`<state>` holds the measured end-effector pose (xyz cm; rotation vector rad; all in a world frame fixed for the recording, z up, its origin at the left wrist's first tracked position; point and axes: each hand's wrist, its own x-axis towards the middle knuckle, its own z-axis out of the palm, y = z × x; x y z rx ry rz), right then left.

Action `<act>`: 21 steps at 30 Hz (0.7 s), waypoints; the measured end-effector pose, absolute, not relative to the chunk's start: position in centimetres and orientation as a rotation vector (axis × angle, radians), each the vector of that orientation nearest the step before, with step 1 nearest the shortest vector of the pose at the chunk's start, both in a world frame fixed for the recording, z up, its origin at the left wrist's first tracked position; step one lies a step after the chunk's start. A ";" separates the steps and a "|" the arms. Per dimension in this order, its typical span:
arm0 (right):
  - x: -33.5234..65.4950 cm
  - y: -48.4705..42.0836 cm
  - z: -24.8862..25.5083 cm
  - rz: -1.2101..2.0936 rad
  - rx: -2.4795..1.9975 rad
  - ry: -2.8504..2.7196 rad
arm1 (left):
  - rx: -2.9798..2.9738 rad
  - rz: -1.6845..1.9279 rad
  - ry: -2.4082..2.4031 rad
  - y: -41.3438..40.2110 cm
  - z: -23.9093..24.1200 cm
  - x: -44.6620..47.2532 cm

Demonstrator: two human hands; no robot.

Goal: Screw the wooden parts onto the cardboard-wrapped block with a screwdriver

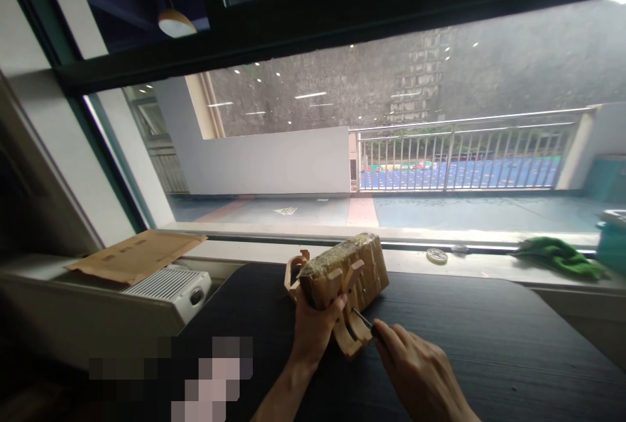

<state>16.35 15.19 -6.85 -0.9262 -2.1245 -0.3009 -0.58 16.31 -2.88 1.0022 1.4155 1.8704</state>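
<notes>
My left hand [313, 327] is closed round a light wooden frame with curved, crossing arms [348, 342], its thumb pressed near the joint. Behind the frame, a box wrapped in shiny brown packing tape [375, 269] rests tilted on the dark table. Another curved wooden piece [290, 278] shows at the box's left end. In my closed right hand [415, 360] is a screwdriver [363, 318] with a dark handle and a thin metal shaft. Its shaft points up and left to the wooden frame; whether the tip sits in a screw is too small to tell.
The dark table [450, 337] reaches to the window sill. On the sill lie a roll of tape [437, 256] and a green cloth [557, 257]. At left, a brown paper envelope [141, 252] lies over a white slatted appliance [176, 288]. A teal container [611, 239] stands far right.
</notes>
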 end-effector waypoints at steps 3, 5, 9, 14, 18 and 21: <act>16.2 15.2 -7.2 0.062 -1.069 -2.026 | 1.032 1.887 1.408 16.2 -2.7 -0.5; 16.1 15.3 -7.3 0.281 -1.162 -1.952 | 1.048 1.900 1.403 16.1 -2.7 -0.5; 16.4 15.6 -7.4 0.429 -1.218 -1.952 | 1.059 1.905 1.417 16.2 -2.8 -0.5; 17.4 15.6 -6.9 -0.079 -1.099 -2.163 | 1.055 1.885 1.434 16.4 -3.2 -0.5; 17.6 15.6 -6.7 -0.380 -1.014 -2.235 | 1.056 1.869 1.432 16.3 -3.3 -0.4; 17.3 15.5 -7.0 -0.370 -1.024 -2.219 | 1.068 1.850 1.450 16.2 -3.2 -0.4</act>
